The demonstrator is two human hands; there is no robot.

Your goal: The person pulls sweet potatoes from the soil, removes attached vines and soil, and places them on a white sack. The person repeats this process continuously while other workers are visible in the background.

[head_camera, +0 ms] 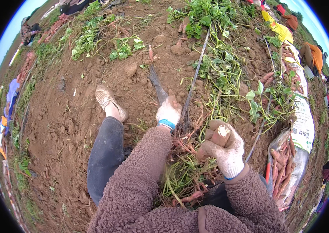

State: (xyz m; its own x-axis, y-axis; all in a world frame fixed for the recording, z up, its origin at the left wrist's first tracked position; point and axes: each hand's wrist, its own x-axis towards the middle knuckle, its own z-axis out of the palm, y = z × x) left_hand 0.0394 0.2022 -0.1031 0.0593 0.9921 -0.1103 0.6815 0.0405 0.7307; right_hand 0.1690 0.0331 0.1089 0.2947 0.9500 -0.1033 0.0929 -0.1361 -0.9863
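Note:
My left hand, in a soiled white knit glove with a blue cuff, is at a strip of dark plastic film on the soil; whether its fingers grip the film cannot be told. To its right, my right hand, gloved alike, is closed around a sweet potato whose pale broken end faces up. Below the hands lie cut vines and roots, with a reddish sweet potato among them. Another slim sweet potato sticks up from the soil ahead.
On the right lies an open plastic sack of sweet potatoes, beside a white printed sack. A thin drip line runs ahead through leafy vines. My left shoe rests on bare soil. A person in orange bends at the upper right; others are farther off.

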